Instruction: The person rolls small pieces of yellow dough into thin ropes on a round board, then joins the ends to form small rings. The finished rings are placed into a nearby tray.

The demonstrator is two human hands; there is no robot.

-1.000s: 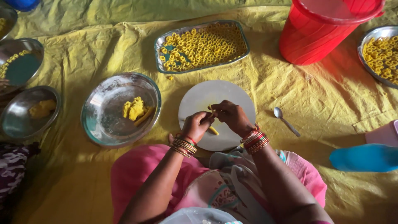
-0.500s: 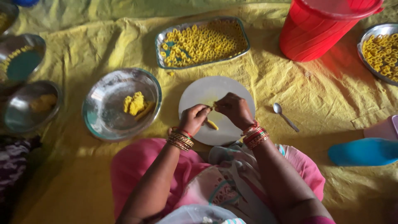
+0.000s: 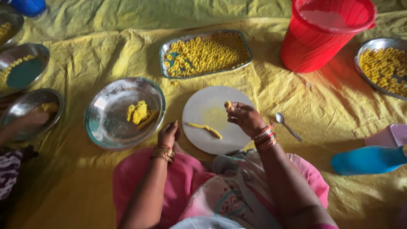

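- The right hand [image 3: 246,118] is pinching a small yellow dough piece [image 3: 228,104] between fingertips, lifting it just above the round white board [image 3: 199,110], probably to curl it; bangles are circling the wrist.
- The left hand [image 3: 168,133] is resting loosely curled and empty at the board's near edge; a rolled dough strip [image 3: 205,128], soft and matte, is lying on the board.
- A shiny steel plate [image 3: 110,118] beside the left hand is holding crumbly dough lumps [image 3: 137,112]; a spoon [image 3: 287,125] is lying on the wrinkled yellow cloth [image 3: 85,63].
- Farther off, a rectangular tray of dough rings [image 3: 205,53] is sitting beside a red plastic bucket [image 3: 326,34].
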